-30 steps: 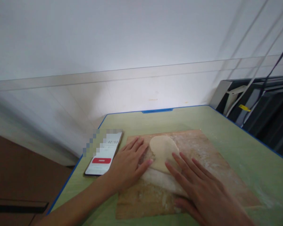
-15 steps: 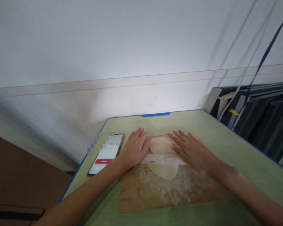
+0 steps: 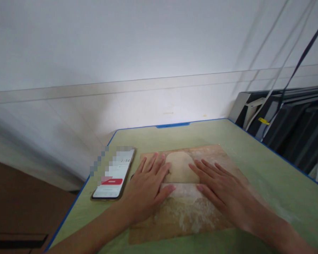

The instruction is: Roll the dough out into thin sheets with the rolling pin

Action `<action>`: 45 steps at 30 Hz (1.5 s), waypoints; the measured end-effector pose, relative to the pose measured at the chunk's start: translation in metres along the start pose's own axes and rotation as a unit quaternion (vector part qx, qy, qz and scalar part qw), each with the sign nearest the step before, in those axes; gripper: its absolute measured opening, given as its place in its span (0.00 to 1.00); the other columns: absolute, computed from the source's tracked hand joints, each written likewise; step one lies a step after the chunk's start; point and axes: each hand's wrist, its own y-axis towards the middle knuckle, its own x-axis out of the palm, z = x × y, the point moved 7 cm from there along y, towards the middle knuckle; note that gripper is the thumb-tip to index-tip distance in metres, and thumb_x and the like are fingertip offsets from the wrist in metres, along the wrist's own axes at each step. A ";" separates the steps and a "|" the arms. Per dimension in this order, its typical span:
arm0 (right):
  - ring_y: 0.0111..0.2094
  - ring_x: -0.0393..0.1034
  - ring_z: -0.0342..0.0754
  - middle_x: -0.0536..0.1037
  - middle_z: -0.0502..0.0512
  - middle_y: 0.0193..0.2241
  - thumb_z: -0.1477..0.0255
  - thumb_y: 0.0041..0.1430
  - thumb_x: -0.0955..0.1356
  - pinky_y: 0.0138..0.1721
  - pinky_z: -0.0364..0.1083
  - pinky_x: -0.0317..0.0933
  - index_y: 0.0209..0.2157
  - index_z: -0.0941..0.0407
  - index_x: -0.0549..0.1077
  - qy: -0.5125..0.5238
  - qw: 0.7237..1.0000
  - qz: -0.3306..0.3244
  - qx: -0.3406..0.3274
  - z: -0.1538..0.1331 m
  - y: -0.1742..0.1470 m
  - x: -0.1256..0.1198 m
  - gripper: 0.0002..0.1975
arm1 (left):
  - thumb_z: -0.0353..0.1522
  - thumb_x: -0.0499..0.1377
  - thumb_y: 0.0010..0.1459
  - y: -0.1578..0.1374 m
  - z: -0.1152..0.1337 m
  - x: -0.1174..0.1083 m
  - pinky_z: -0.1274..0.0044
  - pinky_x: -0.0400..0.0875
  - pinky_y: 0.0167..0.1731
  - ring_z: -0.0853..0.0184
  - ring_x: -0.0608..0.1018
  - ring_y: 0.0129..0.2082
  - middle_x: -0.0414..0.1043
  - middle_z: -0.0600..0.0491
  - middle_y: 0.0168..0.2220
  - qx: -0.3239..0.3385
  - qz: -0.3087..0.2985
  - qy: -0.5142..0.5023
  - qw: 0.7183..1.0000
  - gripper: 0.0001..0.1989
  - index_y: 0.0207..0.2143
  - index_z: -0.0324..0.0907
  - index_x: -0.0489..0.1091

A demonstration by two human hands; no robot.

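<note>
From where I stand, a white wall [image 3: 148,46] backs the workstation, and a green table [image 3: 151,139] with a blue edge forms the base. On it lies a wooden board [image 3: 145,234], dusted with flour near its middle. The left hand [image 3: 148,181] and the right hand [image 3: 222,185] are both open, palms down, fingers spread and pointing away from the person; neither is curled into a grip, though the undersides of the palms cannot be seen. A phone [image 3: 112,180] lies face up just beside the left hand, at the left of the board. The dough [image 3: 181,165] is on the board, a flat rounded sheet between the two sets of fingers, its main part beyond the thumbs. Governing relation: the rolling pin [image 3: 184,191] lies crosswise, long axis running left to right, on the near side of the dough's visible body. One hand covers each end, and neither is clearly nearer to the pin. The right fingers overlap the dough's right margin in view; whether they press on it cannot be told.
</note>
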 end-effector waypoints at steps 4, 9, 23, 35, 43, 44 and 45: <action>0.59 0.46 0.50 0.55 0.57 0.58 0.58 0.62 0.51 0.56 0.57 0.46 0.58 0.56 0.55 0.011 1.000 -0.023 0.009 0.009 0.013 0.003 0.27 | 0.45 0.42 0.62 0.009 -0.006 0.003 0.61 0.43 0.57 0.57 0.48 0.61 0.48 0.46 0.61 -0.010 -0.005 -0.029 1.000 0.26 0.57 0.41 0.54; 0.60 0.41 0.54 0.53 0.62 0.59 0.55 0.62 0.49 0.56 0.59 0.44 0.60 0.59 0.51 0.032 0.996 -0.082 0.028 0.032 0.046 0.016 0.31 | 0.44 0.38 0.64 0.034 -0.034 0.016 0.58 0.49 0.54 0.53 0.46 0.61 0.46 0.41 0.61 -0.049 -0.040 -0.070 0.996 0.26 0.57 0.39 0.53; 0.60 0.41 0.50 0.52 0.57 0.59 0.57 0.62 0.51 0.57 0.57 0.44 0.59 0.56 0.53 -0.001 0.999 -0.029 -0.018 0.004 0.010 0.003 0.28 | 0.48 0.36 0.62 -0.005 -0.002 0.008 0.62 0.37 0.58 0.62 0.36 0.62 0.34 0.48 0.64 0.031 -0.043 -0.045 0.998 0.30 0.61 0.42 0.43; 0.60 0.38 0.56 0.50 0.62 0.60 0.56 0.62 0.47 0.56 0.59 0.43 0.60 0.59 0.49 0.050 0.993 -0.105 0.010 0.041 0.056 0.026 0.31 | 0.44 0.36 0.64 0.041 -0.043 0.011 0.62 0.42 0.57 0.58 0.36 0.61 0.37 0.39 0.63 -0.080 0.020 -0.046 0.995 0.29 0.59 0.34 0.50; 0.60 0.38 0.53 0.50 0.63 0.60 0.55 0.62 0.48 0.58 0.58 0.40 0.60 0.62 0.48 0.069 0.992 -0.101 0.008 0.031 0.045 0.020 0.33 | 0.45 0.33 0.64 0.033 -0.038 0.014 0.63 0.44 0.57 0.59 0.39 0.62 0.41 0.40 0.62 -0.066 -0.005 -0.057 0.996 0.30 0.59 0.34 0.49; 0.60 0.37 0.52 0.49 0.62 0.60 0.54 0.61 0.49 0.58 0.58 0.39 0.60 0.61 0.48 0.069 0.993 -0.094 0.007 0.024 0.037 0.015 0.33 | 0.45 0.33 0.63 0.027 -0.032 0.012 0.63 0.44 0.57 0.59 0.41 0.62 0.41 0.42 0.62 -0.058 -0.010 -0.059 0.997 0.30 0.59 0.36 0.49; 0.60 0.37 0.52 0.48 0.61 0.60 0.54 0.61 0.49 0.58 0.58 0.40 0.60 0.60 0.48 0.067 0.993 -0.093 0.005 0.018 0.029 0.012 0.33 | 0.46 0.34 0.63 0.020 -0.026 0.010 0.63 0.44 0.57 0.59 0.41 0.62 0.41 0.43 0.62 -0.048 -0.011 -0.055 0.997 0.29 0.59 0.38 0.49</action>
